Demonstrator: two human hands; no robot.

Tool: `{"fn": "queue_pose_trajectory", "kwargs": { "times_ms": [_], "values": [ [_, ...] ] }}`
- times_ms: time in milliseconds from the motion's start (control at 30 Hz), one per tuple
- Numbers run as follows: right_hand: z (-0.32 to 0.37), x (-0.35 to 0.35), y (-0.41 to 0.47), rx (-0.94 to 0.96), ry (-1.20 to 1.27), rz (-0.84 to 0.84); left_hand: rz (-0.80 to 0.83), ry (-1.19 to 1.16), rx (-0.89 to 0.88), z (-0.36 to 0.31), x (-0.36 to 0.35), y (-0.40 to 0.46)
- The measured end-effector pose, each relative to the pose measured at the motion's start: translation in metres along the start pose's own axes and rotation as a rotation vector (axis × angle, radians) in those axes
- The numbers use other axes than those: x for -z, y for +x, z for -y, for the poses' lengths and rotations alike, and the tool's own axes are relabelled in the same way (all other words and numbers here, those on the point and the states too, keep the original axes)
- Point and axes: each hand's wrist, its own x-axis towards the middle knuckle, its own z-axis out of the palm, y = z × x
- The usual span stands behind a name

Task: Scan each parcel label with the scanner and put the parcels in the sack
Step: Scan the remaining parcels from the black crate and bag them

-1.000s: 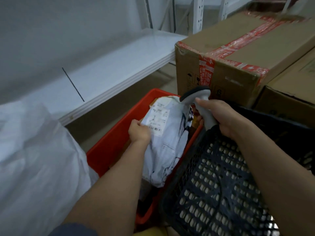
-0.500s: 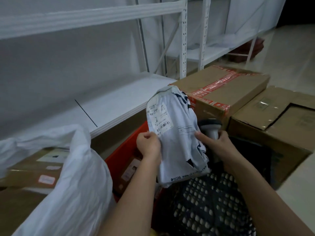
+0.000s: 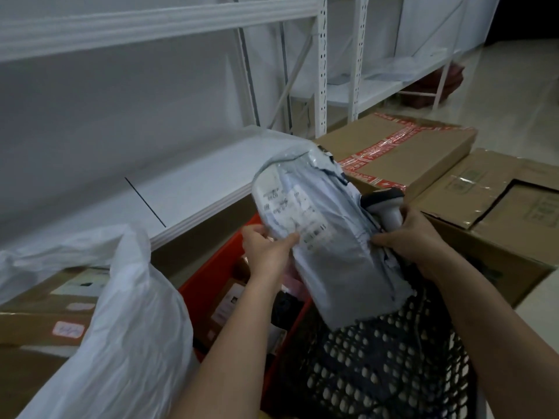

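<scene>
1. I saw the grey plastic mailer parcel (image 3: 326,237) held up above the orange plastic crate (image 3: 211,285), tilted, its upper end leaning away from me and its lower end over the near rim of the black perforated plastic basket (image 3: 378,367).
2. My left hand (image 3: 266,249) pinched the parcel's left edge just above the crate, thumb on the front by the white printed label (image 3: 290,207) and the fingers curled behind the plastic.
3. My right hand (image 3: 414,234) was to the right of the crate, holding the grey handheld scanner (image 3: 387,207) in its palm; its fingers also touched the parcel's right edge, and the scanner's dark head poked out from behind the parcel.
4. The white plastic sack (image 3: 121,313) stood open just left of the crate.
5. More parcels lay inside the crate; I could not make them out clearly.
6. Behind the crate ran the white metal shelf (image 3: 193,179), and to the crate's right sat a brown cardboard box with red printed tape (image 3: 423,146), with a second cardboard box (image 3: 499,207) beside it.
</scene>
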Motion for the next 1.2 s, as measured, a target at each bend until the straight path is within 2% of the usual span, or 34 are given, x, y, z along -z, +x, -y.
{"fn": "queue_pose_trajectory", "kwargs": {
  "times_ms": [100,167,267,367,467,533,700,833,900,967,1033,1200],
  "values": [
    [-0.001,0.005,0.002,0.106,-0.213,-0.007,-0.082,0.36,-0.413,-0.006,0.005,0.002],
    [-0.002,0.006,0.001,0.198,-0.342,-0.01,-0.02,0.681,-0.646,-0.009,0.005,0.002],
    [-0.003,0.004,-0.001,0.324,-0.486,-0.038,0.209,1.003,-0.743,-0.003,0.001,0.004],
    [-0.003,0.002,-0.006,0.409,-0.592,-0.045,0.405,0.998,-0.657,0.009,0.001,0.012],
    [-0.003,0.0,-0.009,0.448,-0.682,-0.057,0.46,0.939,-0.593,0.009,0.001,0.015],
    [-0.003,0.001,-0.009,0.455,-0.69,-0.078,0.493,0.995,-0.567,0.011,-0.001,0.013],
    [0.005,0.003,-0.009,0.426,-0.455,-0.195,0.364,0.91,-0.395,0.015,0.0,0.006],
    [0.009,0.005,-0.007,0.354,-0.204,-0.37,0.147,0.813,-0.3,0.016,-0.001,0.01],
    [0.008,0.008,-0.004,0.313,-0.066,-0.39,0.012,0.785,-0.298,0.018,0.001,0.015],
    [0.006,0.009,0.0,0.251,0.033,-0.39,-0.073,0.655,-0.259,0.019,0.004,0.019],
    [0.003,0.008,0.005,0.167,0.092,-0.36,-0.092,0.5,-0.172,0.021,0.005,0.025],
    [-0.003,-0.007,0.011,-0.032,0.271,-0.191,-0.005,0.117,0.078,0.021,0.002,0.032]
  ]
}}
